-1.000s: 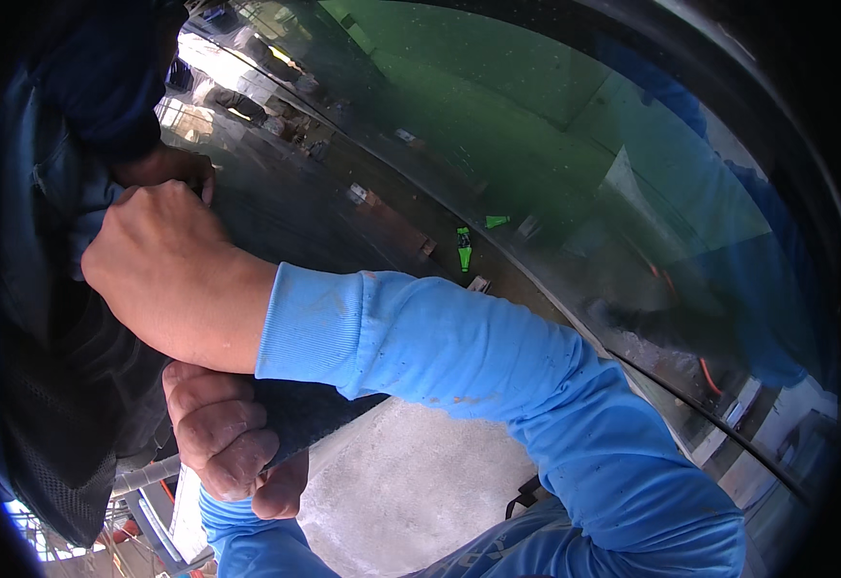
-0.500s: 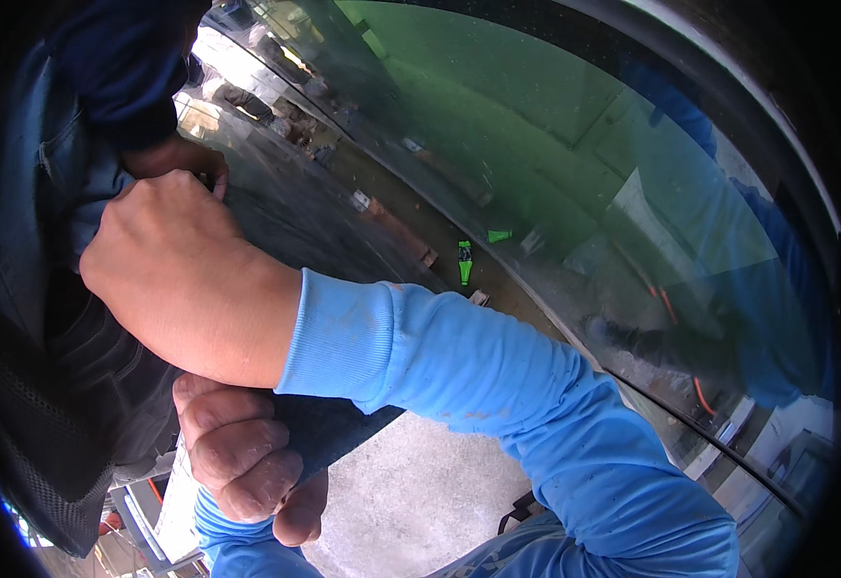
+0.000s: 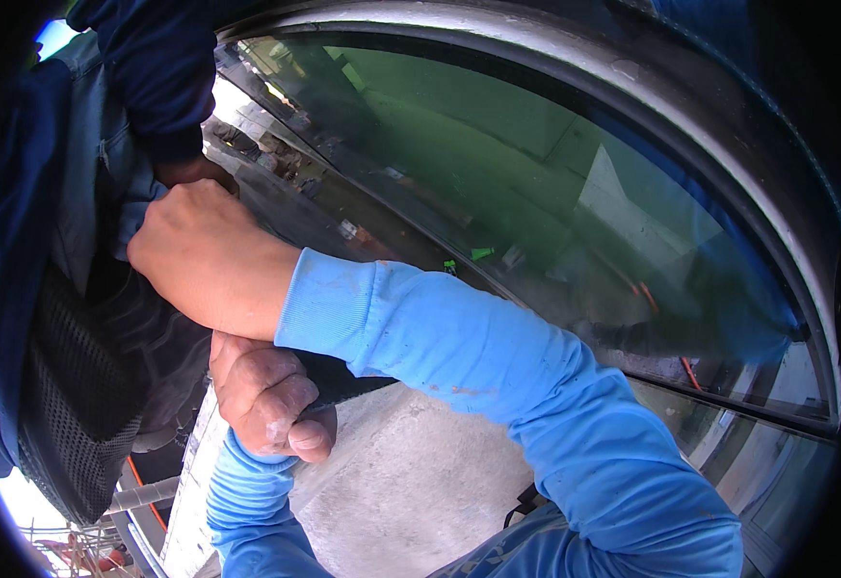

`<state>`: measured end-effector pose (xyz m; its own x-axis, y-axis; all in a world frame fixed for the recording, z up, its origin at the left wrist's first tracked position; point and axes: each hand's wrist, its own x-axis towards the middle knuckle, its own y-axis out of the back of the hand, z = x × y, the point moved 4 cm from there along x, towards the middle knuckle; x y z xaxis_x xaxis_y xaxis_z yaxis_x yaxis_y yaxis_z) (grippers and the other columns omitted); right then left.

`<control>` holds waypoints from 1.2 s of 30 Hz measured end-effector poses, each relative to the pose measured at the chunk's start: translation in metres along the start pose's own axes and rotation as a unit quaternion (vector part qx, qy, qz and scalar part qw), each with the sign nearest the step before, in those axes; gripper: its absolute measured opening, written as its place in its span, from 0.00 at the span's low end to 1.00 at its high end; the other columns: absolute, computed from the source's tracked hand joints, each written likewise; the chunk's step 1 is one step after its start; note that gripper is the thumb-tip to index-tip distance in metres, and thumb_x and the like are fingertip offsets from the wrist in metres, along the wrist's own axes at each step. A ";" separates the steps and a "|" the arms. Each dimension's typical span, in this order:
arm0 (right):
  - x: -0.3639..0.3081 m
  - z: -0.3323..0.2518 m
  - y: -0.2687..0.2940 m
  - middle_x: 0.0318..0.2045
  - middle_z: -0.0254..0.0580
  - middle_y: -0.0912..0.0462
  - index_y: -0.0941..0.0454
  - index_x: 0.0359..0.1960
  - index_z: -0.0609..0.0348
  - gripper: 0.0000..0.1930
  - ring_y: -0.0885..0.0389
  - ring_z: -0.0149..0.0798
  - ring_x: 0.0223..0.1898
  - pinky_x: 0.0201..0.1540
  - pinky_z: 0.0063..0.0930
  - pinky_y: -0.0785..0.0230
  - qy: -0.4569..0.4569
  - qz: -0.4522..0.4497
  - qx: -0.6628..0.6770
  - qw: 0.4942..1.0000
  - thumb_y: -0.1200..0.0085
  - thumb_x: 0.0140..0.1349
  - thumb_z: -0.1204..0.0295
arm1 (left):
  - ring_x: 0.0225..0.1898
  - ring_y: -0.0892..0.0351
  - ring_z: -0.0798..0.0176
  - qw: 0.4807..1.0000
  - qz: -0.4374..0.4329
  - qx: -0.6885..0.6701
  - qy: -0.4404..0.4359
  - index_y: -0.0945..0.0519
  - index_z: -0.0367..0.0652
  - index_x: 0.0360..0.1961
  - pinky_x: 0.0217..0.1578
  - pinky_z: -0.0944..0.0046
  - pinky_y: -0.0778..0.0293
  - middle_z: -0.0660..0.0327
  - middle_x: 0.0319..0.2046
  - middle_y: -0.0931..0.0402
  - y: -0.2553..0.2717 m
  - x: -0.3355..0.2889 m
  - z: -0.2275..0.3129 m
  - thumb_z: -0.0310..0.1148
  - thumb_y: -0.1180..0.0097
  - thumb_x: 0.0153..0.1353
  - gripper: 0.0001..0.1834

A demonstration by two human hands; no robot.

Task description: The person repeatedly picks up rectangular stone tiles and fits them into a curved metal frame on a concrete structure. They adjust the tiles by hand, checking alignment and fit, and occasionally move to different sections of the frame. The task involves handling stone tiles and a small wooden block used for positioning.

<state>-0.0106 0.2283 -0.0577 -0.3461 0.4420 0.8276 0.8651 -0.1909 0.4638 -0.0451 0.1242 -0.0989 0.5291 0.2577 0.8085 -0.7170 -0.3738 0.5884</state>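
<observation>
My right hand (image 3: 210,262), in a light blue sleeve, crosses over my left wrist area toward the far left. Its back faces up and the knuckles are bent like a fist; the fingertips are hidden. Below it my left hand (image 3: 271,397) is closed, fingers curled tightly with dusty skin; whatever it holds, if anything, is hidden. Beside both hands lies a dark, smooth panel (image 3: 351,381), mostly covered by my right forearm. Just beyond my right hand another person's hand (image 3: 197,171) comes down from a dark blue sleeve, its fingers largely covered.
The other person's denim clothing (image 3: 141,183) and a black mesh piece (image 3: 83,414) fill the left side. A curved-frame, green-tinted window (image 3: 498,144) runs along the far right, with reflections in it. A pale, rough slab (image 3: 401,472) lies below my forearms.
The view has shifted, so more of the window frame shows. Both my hands appear slightly farther right, the left also higher, still closed and crossed. The other person's hand is more covered.
</observation>
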 end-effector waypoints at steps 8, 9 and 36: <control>0.001 -0.006 -0.004 0.29 0.41 0.11 0.10 0.30 0.53 0.05 0.09 0.42 0.36 0.36 0.35 0.18 0.009 -0.030 -0.024 0.999 0.37 0.54 0.71 | 0.32 0.31 0.54 0.997 -0.015 0.028 0.067 0.32 0.41 0.22 0.47 0.44 0.31 0.55 0.24 0.32 0.004 -0.011 0.003 0.54 0.57 0.72 0.28; 0.001 -0.006 -0.003 0.30 0.41 0.11 0.10 0.30 0.53 0.05 0.09 0.43 0.36 0.36 0.35 0.18 0.005 -0.034 -0.024 0.999 0.37 0.54 0.70 | 0.32 0.31 0.54 0.997 -0.012 0.029 0.066 0.32 0.41 0.22 0.47 0.45 0.31 0.54 0.24 0.32 0.004 -0.011 0.003 0.54 0.57 0.72 0.28; 0.002 -0.005 -0.003 0.29 0.40 0.10 0.09 0.31 0.53 0.06 0.09 0.40 0.36 0.34 0.34 0.18 0.007 -0.070 -0.042 0.997 0.37 0.55 0.70 | 0.33 0.33 0.55 0.995 -0.048 0.028 0.083 0.33 0.42 0.24 0.44 0.48 0.32 0.57 0.26 0.35 0.005 -0.007 0.006 0.52 0.56 0.74 0.26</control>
<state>-0.0159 0.2250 -0.0556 -0.4668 0.4577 0.7567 0.7750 -0.2006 0.5993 -0.0496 0.1156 -0.1016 0.5079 0.4362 0.7428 -0.6379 -0.3891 0.6646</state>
